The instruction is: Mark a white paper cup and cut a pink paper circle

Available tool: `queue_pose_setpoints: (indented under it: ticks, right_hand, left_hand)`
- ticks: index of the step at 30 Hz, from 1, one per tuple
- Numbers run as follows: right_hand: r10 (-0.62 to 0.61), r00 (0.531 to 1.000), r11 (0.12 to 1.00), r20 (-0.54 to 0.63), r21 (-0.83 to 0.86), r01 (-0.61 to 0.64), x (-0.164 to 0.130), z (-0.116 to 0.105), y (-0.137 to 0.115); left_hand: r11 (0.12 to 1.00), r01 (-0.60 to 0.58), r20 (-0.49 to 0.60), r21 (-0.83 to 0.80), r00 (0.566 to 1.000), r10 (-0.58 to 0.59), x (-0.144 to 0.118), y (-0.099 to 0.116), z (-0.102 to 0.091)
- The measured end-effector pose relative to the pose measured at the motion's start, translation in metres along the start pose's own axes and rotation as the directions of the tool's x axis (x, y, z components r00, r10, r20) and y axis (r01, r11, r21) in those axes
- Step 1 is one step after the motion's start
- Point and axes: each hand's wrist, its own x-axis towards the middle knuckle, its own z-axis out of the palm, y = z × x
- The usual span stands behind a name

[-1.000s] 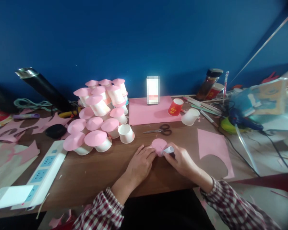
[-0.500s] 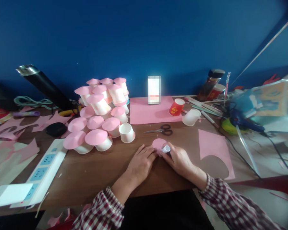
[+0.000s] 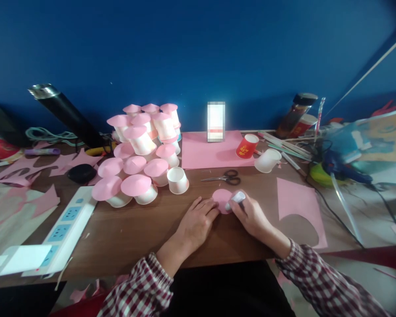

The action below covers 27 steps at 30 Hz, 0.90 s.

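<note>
On the brown table lies a small pink paper circle [image 3: 220,196] with a cut line or fold that I cannot make out. My left hand [image 3: 197,223] rests flat beside it, fingers stretched, fingertips on its left edge. In my right hand [image 3: 254,216] is a white glue stick [image 3: 236,199], tilted, its lower end against the right part of the circle. Just beyond, scissors [image 3: 230,177] with dark handles lie on the table. A white paper cup [image 3: 177,181] stands to their left.
Several cups with pink paper cone tops [image 3: 136,185] stand stacked at the left, near a power strip [image 3: 63,229]. Behind are pink sheets [image 3: 198,152], a red cup [image 3: 247,146] and a tipped white cup [image 3: 268,161]. A cut pink sheet [image 3: 295,198] and a glue gun [image 3: 345,169] lie right.
The glue stick has tilted over and moved slightly right with my right hand, uncovering more of the pink circle. My left hand stays on its edge. The whole view has shifted a little.
</note>
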Motion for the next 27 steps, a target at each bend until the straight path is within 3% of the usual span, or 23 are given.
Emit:
queue_pose_setpoints:
  ticks: [6, 12, 21, 27]
  right_hand:
    - [-0.012, 1.0, 0.999, 0.019, -0.034, 0.013, 0.0, 0.003, 0.002]
    - [-0.063, 0.988, 0.98, 0.143, -0.18, 0.089, 0.002, -0.002, 0.0]
    - [0.072, 0.995, 0.987, -0.071, 0.147, -0.061, -0.001, -0.011, 0.004]
    - [0.015, 1.0, 0.999, -0.007, 0.032, -0.015, -0.003, -0.004, 0.003]
  left_hand:
    - [1.0, -0.003, 0.007, 0.013, 1.0, 0.003, 0.0, 0.0, 0.001]
    - [1.0, 0.0, -0.007, 0.014, 1.0, 0.0, 0.0, 0.0, 0.001]
    - [1.0, -0.009, 0.003, 0.018, 1.0, 0.009, 0.0, -0.001, 0.0]
    - [1.0, -0.011, 0.001, 0.006, 1.0, 0.011, 0.0, 0.0, -0.001]
